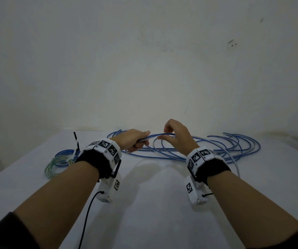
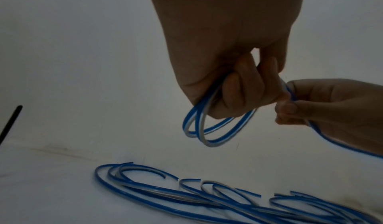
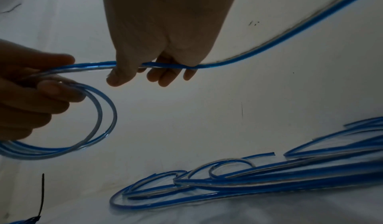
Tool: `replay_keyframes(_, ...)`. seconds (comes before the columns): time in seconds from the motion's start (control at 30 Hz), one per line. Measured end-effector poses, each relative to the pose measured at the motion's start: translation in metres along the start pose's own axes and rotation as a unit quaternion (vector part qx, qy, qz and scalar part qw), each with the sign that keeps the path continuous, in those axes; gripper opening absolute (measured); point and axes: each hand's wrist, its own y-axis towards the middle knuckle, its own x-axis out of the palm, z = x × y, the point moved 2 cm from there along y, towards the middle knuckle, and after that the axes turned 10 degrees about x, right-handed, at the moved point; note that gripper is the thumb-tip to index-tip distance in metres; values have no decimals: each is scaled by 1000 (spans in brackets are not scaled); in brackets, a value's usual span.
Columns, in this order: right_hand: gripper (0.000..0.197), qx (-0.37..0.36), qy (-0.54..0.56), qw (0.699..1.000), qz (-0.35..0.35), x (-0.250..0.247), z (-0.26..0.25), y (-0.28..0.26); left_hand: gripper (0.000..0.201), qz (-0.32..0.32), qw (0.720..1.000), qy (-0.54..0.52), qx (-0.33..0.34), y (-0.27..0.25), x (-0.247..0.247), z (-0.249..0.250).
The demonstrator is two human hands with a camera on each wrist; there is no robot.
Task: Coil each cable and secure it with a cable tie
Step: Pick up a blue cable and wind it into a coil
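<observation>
A long blue-and-clear cable (image 1: 221, 146) lies in loose loops on the white table (image 1: 153, 203). My left hand (image 1: 139, 142) grips a small coil (image 2: 207, 129) of two or three turns of it, held above the table. Just to the right, my right hand (image 1: 167, 136) pinches the free strand (image 3: 290, 42) between thumb and fingers, close to the left hand (image 3: 31, 96). The strand runs from the right hand (image 3: 153, 70) up past the wrist and back down to the table. The coil (image 3: 99, 121) hangs below the left fingers.
At the left of the table lie two tied coils, a greenish one (image 1: 54, 166) and a blue one (image 1: 64, 152), with a black cable tie (image 1: 76, 141) sticking up. More loose blue cable pieces (image 2: 207, 199) lie by the wall (image 1: 144, 60) behind the table.
</observation>
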Motion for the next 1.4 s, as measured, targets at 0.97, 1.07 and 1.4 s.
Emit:
replay_keyframes(0.97,9,139,-41,987,64,0,12,-3,41,26,984,-175,18,-9,-6,11)
replay_keyframes(1.07,14,163,-40,983,77,-1,12,-1,46,36,987,-150,43,-10,-6,13)
replay_keyframes(1.4,9,198,-12,976,86,-1,18,-1,37,50,961,-266,61,-10,-13,14)
